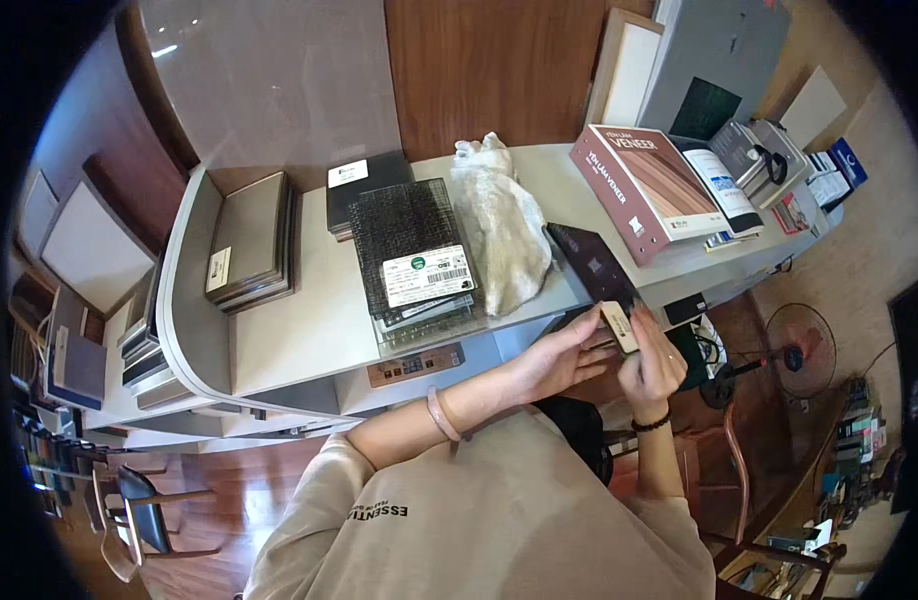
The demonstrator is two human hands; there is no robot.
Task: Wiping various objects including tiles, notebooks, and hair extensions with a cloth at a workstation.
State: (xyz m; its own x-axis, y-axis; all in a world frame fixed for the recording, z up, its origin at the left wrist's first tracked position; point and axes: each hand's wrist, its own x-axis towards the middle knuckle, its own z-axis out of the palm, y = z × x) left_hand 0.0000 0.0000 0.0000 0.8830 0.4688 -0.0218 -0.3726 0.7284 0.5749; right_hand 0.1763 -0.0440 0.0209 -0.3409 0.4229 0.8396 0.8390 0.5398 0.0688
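A dark, glossy sample panel (591,262) with a cream label at its near end is tilted over the counter's front edge. My right hand (651,368) grips the labelled end, its fingers closed along the panel's right side. Close by on the left, my left hand (567,355) has its fingers stretched out and apart. Its thumb is near the label; whether it touches the panel I cannot tell. Beyond my left hand lies a crumpled white cloth (501,235). Next to the cloth is a stack of glass-like samples topped by a black mesh-patterned panel (399,225) with a white label.
The pale counter (324,335) has a curved left end. On it are a stack of brown panels (251,235), dark panels (379,175) at the back, and a thick binder (654,190) beside an open book (724,185). A fan (799,350) stands at right, a chair (144,510) lower left.
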